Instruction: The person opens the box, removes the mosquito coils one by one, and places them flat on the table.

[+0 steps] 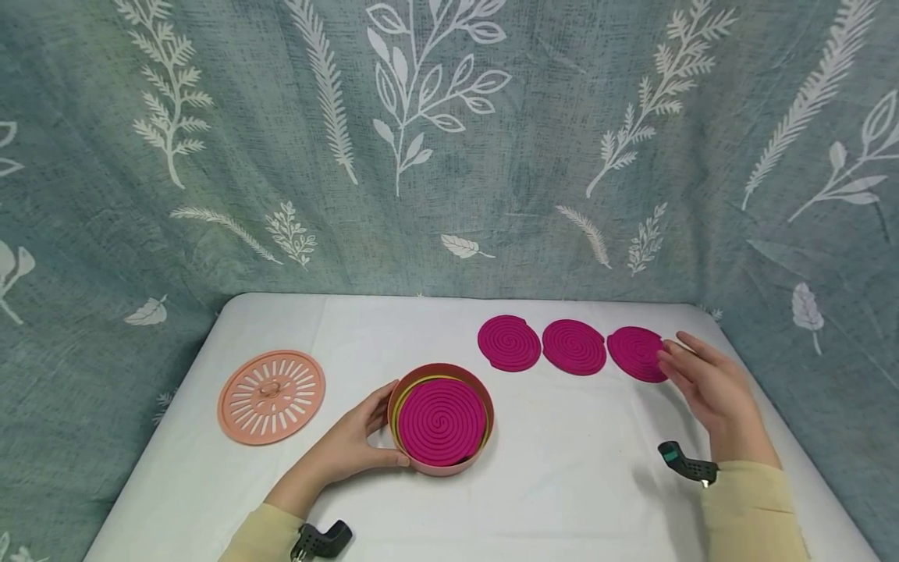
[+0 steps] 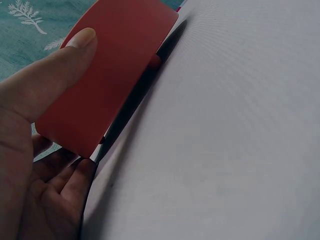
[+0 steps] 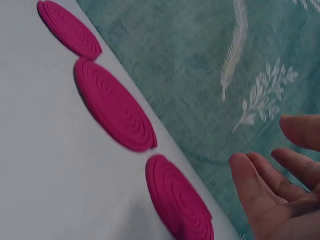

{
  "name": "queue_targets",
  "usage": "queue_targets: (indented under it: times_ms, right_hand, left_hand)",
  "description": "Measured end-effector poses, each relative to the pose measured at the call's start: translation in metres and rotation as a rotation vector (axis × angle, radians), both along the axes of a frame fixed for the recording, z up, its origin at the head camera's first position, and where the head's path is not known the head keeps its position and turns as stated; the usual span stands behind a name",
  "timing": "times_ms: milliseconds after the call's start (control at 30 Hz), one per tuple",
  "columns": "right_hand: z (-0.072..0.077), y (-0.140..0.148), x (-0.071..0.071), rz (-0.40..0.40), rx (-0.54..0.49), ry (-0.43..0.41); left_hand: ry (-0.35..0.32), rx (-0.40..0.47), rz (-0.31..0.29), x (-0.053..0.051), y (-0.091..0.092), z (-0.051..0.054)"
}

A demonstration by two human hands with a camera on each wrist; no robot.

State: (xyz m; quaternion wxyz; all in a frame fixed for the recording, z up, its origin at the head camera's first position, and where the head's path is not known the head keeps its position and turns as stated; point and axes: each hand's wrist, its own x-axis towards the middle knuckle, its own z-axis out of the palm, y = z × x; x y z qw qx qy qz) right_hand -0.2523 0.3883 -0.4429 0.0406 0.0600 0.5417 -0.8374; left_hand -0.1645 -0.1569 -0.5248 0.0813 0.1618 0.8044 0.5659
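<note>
The white table (image 1: 576, 468) bears box (image 1: 444, 470), lid (image 1: 272, 418) and three coils (image 1: 574, 347).

Box (image 2: 115, 75) in left hand (image 1: 349, 445): smooth, dull sheen (metal or plastic, cannot tell). Coils (image 1: 573, 347) near right hand (image 1: 718, 390): matt, ridged. Curtain (image 1: 527, 195) beyond both hands: matt, woven-looking cloth.

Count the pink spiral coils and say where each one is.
4: one pink coil in the round container held by the left hand; in a row on the table, left coil, middle coil, right coil near the right hand. More may be hidden in the container.
</note>
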Motion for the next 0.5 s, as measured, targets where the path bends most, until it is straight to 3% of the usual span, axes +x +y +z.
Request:
queue_targets:
  times_ms: [167,500]
  right_hand:
    - [0.011,-0.029,0.001,0.080,0.131,0.071]
    - [0.019,-0.077,0.001,0.231,0.259,0.109]
  left_hand:
    - [-0.007,-0.005,0.004,0.001,0.000,0.000]
    - [-0.012,-0.014,0.005,0.001,-0.001,0.000]
